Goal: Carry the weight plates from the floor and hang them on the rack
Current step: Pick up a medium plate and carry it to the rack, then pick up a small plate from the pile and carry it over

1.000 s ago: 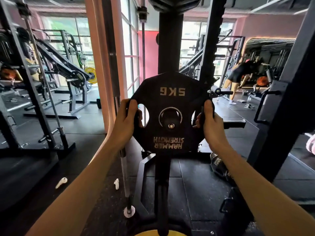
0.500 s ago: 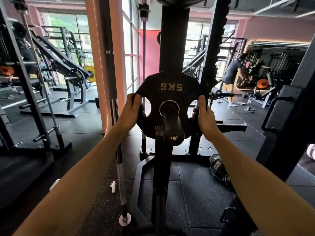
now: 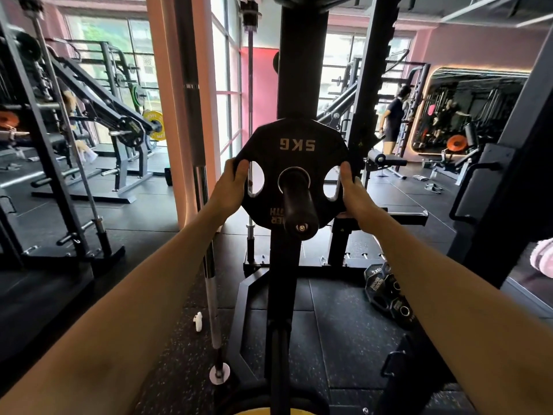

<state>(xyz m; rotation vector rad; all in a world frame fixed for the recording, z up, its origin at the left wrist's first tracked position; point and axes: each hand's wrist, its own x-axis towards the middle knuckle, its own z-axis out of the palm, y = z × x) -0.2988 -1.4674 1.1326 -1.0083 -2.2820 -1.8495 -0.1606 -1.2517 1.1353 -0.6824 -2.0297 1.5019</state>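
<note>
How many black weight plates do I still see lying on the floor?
2, perhaps more hidden: black weight plates and lie overlapping on the floor right of the rack post, behind the right forearm.

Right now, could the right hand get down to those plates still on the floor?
Probably not at once: the right hand grips the 5KG plate on the peg. The floor plates lie unobstructed below its forearm.

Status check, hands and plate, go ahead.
Left hand and right hand both grip the 5KG plate. Plate threaded on rack peg. Nothing blocking.
</note>
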